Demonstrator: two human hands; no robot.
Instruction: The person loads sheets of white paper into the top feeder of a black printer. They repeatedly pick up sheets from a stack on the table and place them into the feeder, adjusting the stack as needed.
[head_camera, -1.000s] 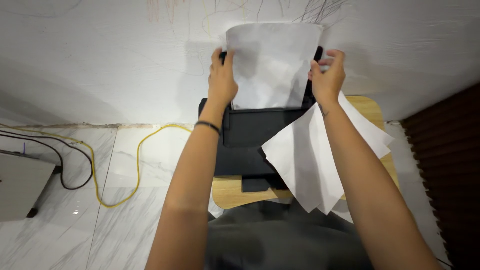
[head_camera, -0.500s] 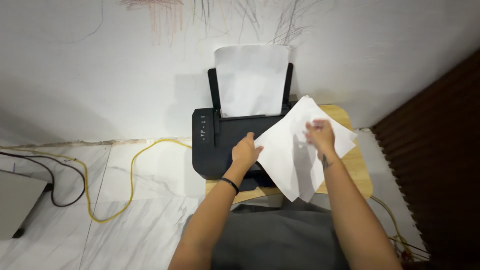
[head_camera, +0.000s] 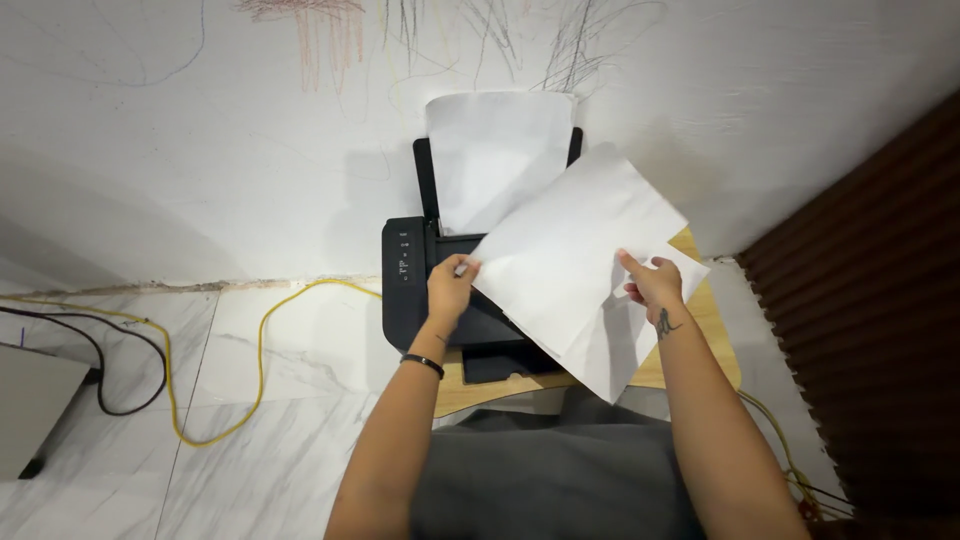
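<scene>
I'm pinching loose white sheets (head_camera: 570, 260) at opposite edges, left hand (head_camera: 450, 285) at 9 o'clock, right hand (head_camera: 652, 285) at 3, over black printer (head_camera: 420, 300); light, floppy, crease-prone

One black printer (head_camera: 430, 290), one small wooden table (head_camera: 712, 330). Two cables on the floor, one yellow (head_camera: 262, 340), one black (head_camera: 100, 375). Loose paper sheets (head_camera: 570, 260) overlap, can't count them.
</scene>
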